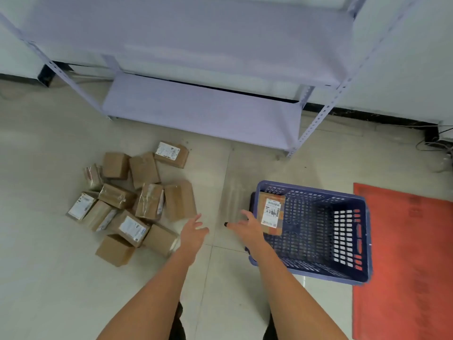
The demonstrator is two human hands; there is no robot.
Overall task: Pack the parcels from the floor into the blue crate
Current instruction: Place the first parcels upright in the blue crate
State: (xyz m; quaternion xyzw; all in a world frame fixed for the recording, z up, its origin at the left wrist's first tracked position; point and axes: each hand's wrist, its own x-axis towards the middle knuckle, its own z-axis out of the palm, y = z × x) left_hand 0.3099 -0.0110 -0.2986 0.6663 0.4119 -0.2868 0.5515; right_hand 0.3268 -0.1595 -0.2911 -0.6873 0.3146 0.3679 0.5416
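Note:
Several brown cardboard parcels (137, 200) lie in a loose heap on the tiled floor at the left, some with white labels. The blue perforated crate (353, 241) stands on the floor at the right. One labelled parcel (272, 213) leans inside it against the left wall. My left hand (193, 231) hovers open just right of the heap, fingers spread, holding nothing. My right hand (245, 228) is open beside the crate's left rim, close to the parcel inside but not gripping it.
A pale metal shelving rack (201, 111) stands behind the heap and crate, its lowest shelf near the floor. A red mat (404, 261) lies under the crate's right side. Cables (438, 143) run along the wall at far right.

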